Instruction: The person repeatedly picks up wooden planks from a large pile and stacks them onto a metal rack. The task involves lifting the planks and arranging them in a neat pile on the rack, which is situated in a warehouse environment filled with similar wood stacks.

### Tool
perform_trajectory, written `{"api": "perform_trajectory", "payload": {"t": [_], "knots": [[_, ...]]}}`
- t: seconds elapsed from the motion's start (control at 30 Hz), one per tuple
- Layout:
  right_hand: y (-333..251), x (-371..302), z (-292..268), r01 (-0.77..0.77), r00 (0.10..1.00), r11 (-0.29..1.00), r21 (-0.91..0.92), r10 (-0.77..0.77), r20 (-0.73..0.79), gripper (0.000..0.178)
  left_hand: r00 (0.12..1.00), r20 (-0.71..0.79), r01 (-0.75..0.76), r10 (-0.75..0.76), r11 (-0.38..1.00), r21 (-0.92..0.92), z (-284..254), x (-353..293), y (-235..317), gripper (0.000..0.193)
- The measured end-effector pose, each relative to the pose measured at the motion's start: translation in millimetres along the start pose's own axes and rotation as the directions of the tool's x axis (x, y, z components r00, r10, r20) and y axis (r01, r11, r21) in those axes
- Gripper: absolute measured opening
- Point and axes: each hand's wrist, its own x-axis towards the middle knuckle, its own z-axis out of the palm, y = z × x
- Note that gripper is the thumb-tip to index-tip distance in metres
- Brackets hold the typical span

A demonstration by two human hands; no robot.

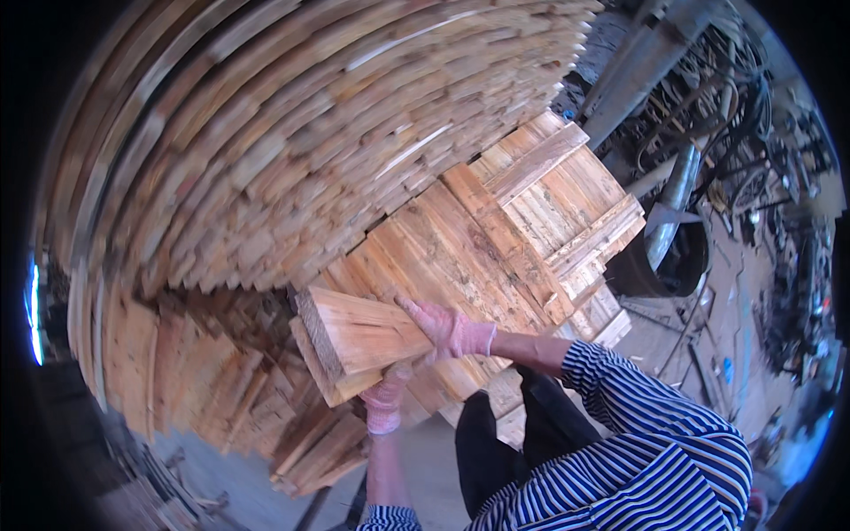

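A small stack of sawn wooden boards [367, 323] is between my hands, its rough end grain facing left. At least two boards lie one on the other. My left hand [387, 398], in a pinkish knitted glove, is closed on the near lower edge of the boards. My right hand [452, 329], gloved the same way, is closed on their right part, its thumb side over the top face. Some fingers of both hands are hidden by the wood. Under and beyond the boards is a layer of wide planks [443, 252].
A tall, slanting stack of timber [319, 115] fills the far left. Loose offcuts [323, 447] lie heaped at the lower left. To the right are cross boards [540, 164], a dark round container [664, 265], a grey metal pipe [677, 195] and tangled scrap [753, 115].
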Motion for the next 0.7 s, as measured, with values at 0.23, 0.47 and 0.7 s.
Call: {"api": "perform_trajectory", "payload": {"t": [0.23,0.47,0.7], "knots": [[11,-78,-49,-0.305,0.921,0.926,0.222,0.346,-0.176,0.130,0.991,0.086,0.129,-0.101,0.881,-0.456,156,37,83,0.094],[109,-94,-171,-0.759,0.640,0.651,0.007,0.748,-0.179,0.105,0.927,0.123,0.374,-0.355,0.836,-0.403,228,128,-20,0.107],[247,-116,-201,-0.736,0.677,0.607,-0.300,0.658,-0.329,0.092,0.853,0.158,0.521,-0.498,0.797,-0.306,273,151,-55,0.116]]}}
